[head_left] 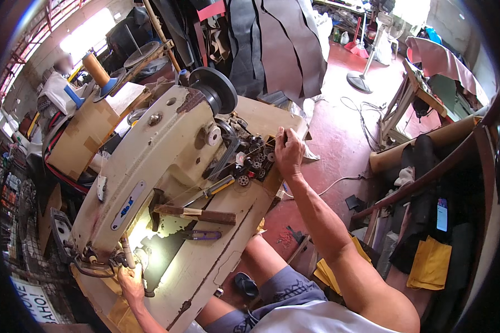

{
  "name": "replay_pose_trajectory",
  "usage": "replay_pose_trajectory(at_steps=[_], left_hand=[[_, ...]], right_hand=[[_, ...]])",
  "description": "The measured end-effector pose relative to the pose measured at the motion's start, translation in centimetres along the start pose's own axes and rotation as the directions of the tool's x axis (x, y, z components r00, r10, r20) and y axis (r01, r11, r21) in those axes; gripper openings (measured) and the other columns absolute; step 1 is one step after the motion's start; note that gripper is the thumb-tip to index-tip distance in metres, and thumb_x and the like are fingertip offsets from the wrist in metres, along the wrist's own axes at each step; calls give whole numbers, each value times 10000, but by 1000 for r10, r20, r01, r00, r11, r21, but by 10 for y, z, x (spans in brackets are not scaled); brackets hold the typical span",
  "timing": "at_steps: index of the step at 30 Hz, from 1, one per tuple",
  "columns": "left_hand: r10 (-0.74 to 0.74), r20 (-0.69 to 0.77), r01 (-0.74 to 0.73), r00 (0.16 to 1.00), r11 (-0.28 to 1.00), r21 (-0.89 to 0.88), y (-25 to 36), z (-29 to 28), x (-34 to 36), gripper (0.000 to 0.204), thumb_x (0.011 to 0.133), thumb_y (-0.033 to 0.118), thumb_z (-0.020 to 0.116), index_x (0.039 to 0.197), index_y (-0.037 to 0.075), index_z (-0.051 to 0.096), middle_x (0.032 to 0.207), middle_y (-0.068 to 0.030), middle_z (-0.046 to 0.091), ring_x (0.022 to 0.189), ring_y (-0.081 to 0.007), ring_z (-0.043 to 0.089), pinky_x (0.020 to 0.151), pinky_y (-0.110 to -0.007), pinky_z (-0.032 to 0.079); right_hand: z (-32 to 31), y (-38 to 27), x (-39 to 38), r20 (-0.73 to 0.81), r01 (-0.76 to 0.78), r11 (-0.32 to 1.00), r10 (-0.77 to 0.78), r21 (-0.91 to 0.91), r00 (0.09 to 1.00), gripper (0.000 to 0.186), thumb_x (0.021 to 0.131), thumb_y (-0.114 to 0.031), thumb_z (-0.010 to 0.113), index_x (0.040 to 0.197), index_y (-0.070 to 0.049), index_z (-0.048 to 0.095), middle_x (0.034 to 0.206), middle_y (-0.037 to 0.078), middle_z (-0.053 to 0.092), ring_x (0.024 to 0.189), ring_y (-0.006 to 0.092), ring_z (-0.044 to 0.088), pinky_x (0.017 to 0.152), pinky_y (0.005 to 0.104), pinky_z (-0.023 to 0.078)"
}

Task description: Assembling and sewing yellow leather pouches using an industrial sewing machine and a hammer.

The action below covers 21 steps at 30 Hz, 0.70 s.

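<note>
A worn cream industrial sewing machine (150,161) lies across its table (216,250). My right hand (288,150) reaches to the machine's right end, fingers pinched on a thin thread beside the small tension discs and gears (250,164). My left hand (130,286) sits low at the needle end, fingers touching the parts under the machine head; what it holds is hidden. On the table lie a screwdriver with a yellow and blue handle (214,187), a brown wooden-handled tool (197,213) and small blue thread snips (203,235).
A thread cone (97,69) stands on a stand behind the machine. Dark leather sheets (278,44) hang at the back. A standing fan (366,61), a wooden bench (411,94), a cardboard roll (428,139) and yellow cloths (430,263) are on the right over the red floor.
</note>
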<state>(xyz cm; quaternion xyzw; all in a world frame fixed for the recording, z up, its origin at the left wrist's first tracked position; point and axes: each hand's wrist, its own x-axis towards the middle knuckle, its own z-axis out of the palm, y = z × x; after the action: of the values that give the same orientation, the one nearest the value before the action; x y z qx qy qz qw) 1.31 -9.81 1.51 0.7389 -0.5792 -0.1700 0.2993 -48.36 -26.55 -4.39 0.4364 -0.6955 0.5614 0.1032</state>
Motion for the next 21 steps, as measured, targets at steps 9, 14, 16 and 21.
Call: replay_pose_trajectory(at_steps=[9, 14, 16, 21], left_hand=[[-26, 0, 26, 1000, 1000, -6, 12, 0, -2, 240, 874, 155, 685, 760, 36, 511, 586, 18, 411, 516, -115, 410, 500, -321, 352], [-33, 27, 32, 999, 999, 39, -4, -4, 2, 216, 863, 132, 703, 829, 13, 527, 663, 3, 464, 597, -122, 442, 547, -313, 386], [-30, 31, 28, 999, 999, 40, -3, -4, 1, 213, 856, 129, 706, 832, 10, 531, 669, 1, 465, 606, -120, 440, 553, -311, 385], [25, -22, -24, 999, 999, 35, 3, 0, 0, 283, 871, 183, 695, 749, 32, 490, 589, -1, 431, 524, -130, 431, 515, -335, 361]], right_hand=[[2, 2, 1, 44, -70, 996, 72, -52, 996, 286, 953, -242, 583, 769, -26, 556, 752, 178, 611, 733, 383, 608, 659, 465, 466], [2, 2, 0, 47, -54, 998, 56, -43, 997, 287, 950, -234, 589, 755, -28, 550, 733, 178, 600, 726, 382, 605, 653, 461, 464], [3, 3, -1, 35, -40, 999, 41, -35, 999, 290, 951, -232, 588, 750, -28, 546, 721, 175, 591, 715, 380, 599, 648, 461, 460], [3, 4, -2, 23, -19, 1000, 19, -7, 1000, 294, 951, -221, 586, 736, -28, 534, 692, 164, 564, 684, 371, 579, 631, 463, 448]])
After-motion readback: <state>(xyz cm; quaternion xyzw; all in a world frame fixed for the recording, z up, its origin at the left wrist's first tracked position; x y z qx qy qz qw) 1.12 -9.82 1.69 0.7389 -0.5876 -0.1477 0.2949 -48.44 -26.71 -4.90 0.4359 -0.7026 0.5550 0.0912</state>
